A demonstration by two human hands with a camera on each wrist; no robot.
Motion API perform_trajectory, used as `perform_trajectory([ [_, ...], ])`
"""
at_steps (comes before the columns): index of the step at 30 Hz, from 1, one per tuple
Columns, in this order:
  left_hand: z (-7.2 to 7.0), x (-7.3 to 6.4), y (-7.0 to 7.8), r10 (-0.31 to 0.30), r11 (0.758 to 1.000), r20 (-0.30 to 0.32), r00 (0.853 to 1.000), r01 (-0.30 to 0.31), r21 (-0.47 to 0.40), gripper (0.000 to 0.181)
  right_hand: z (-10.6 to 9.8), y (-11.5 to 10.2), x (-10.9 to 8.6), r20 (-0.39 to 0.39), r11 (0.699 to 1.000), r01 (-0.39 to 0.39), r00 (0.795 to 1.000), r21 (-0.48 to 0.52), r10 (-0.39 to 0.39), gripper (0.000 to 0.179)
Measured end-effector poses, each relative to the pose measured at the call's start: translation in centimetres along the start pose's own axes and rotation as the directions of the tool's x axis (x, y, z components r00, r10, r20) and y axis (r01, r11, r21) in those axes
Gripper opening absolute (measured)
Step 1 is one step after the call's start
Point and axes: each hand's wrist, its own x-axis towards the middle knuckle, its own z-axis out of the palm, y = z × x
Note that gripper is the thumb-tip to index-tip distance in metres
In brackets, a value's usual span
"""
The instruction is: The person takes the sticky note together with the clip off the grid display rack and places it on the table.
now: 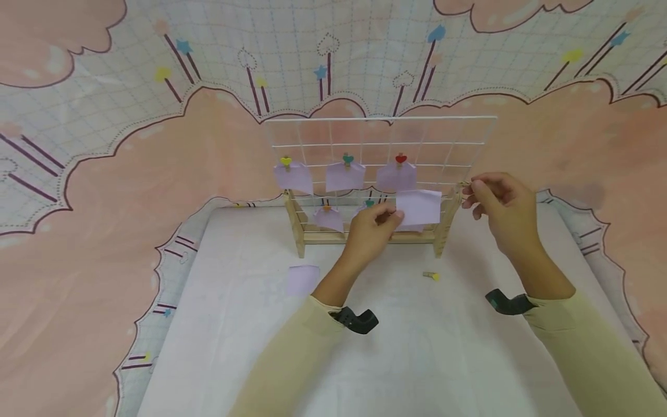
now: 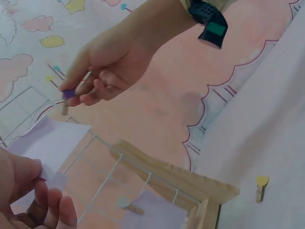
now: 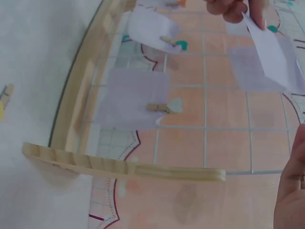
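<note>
Left hand (image 1: 370, 231): thumb and fingers pinch a lilac sheet (image 1: 418, 207) near its lower left edge. The sheet is up in front of the wire grid (image 1: 380, 118), toward its right side, overlapping a lower clipped note as seen from the head. Right hand (image 1: 502, 211): just off the grid's right edge, in the air, thumb and fingertips closed on a purple clip (image 2: 68, 94); the left wrist view shows it best, with its wooden end pointing down. Clip and sheet are apart.

Grid is white and stands upright in a wooden stand (image 1: 339, 237) at the back of my bench (image 1: 443, 359). Upper row, three lilac notes, left to right: yellow heart clip (image 1: 286, 162), teal heart clip (image 1: 348, 158), red heart clip (image 1: 400, 158). Lower row: orange clip (image 1: 326, 207) on the left, green clip (image 1: 369, 203) in the middle, its note partly behind my left hand, then a pale heart clip (image 3: 164, 107) on the right, clear in the right wrist view.

On the bench: a loose lilac note (image 1: 303, 280) beside my left forearm, and a spare yellow clip (image 1: 431, 276) lying in front of the stand's right foot. Patterned pink cloth (image 1: 573, 145) behind. Black wrist mount (image 1: 356, 320) on my left, another on my right; pale sleeves (image 1: 292, 365).
</note>
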Motion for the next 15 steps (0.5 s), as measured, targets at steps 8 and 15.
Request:
perform_trajectory([
  [8,-3.2,-2.4,-1.4,-0.038,0.999,-0.015,0.999,0.038,-0.029,0.018,-0.4,0.6,-2.4,0.066,0.994,-0.112,0.992,0.013,0.110,0.029],
  [15,-5.3,-4.7,-3.2,-0.102,0.994,-0.063,0.993,0.099,-0.051,0.017,-0.4,2.1,-4.1,0.111,0.979,-0.200,0.974,0.024,0.196,0.032],
])
